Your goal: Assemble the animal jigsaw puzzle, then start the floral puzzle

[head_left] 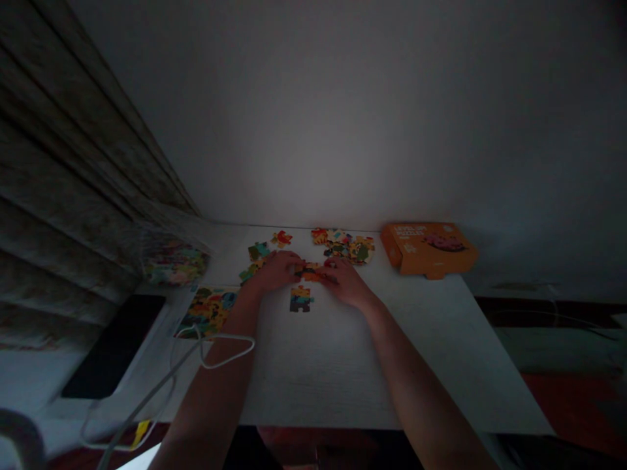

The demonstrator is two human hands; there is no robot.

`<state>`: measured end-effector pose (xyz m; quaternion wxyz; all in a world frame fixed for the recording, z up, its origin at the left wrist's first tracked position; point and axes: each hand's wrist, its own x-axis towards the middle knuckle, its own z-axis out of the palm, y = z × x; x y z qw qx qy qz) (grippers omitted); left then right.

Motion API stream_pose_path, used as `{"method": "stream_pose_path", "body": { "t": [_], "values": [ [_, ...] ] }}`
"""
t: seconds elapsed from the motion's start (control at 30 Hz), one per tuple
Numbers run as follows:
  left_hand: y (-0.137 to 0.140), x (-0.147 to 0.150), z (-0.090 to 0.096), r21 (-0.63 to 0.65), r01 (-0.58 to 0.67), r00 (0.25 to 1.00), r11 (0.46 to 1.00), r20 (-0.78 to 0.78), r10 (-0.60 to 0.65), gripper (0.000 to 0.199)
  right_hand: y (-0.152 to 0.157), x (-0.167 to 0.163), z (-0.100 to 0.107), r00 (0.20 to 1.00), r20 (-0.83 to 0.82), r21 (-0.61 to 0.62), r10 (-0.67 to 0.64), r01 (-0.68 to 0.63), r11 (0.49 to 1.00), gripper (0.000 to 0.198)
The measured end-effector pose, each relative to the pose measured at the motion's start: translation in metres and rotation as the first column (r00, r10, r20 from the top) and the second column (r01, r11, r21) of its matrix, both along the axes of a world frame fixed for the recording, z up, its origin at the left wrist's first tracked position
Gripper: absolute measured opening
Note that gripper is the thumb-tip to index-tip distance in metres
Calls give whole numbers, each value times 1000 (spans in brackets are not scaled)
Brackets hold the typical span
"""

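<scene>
Head: both hands pinching puzzle pieces

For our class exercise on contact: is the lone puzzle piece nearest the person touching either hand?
Apart. The head view shows bare white table between the lone puzzle piece and both the left hand and the right hand.

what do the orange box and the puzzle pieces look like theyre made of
Orange box: probably matte cardboard, going by its folded edges and printed lid. Puzzle pieces: apparently flat printed card with interlocking tabs, like the joined pieces between the left hand and right hand. Dim light hides any gloss.
</scene>
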<state>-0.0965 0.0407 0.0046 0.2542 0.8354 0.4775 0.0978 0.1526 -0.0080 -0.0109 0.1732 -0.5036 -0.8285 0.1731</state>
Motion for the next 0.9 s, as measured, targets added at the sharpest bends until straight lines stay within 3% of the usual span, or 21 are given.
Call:
{"method": "stream_pose_path", "body": {
  "t": [0.67,0.9],
  "values": [
    [-4,2,0,20,-2,999,1000,-41,3,42,-5,-5,7,996,90,2,-1,1,1000,33],
    [-13,9,22,26,-41,998,999,-44,42,33,-5,-7,6,995,96,-3,-4,4,1000,35]
  ]
}}
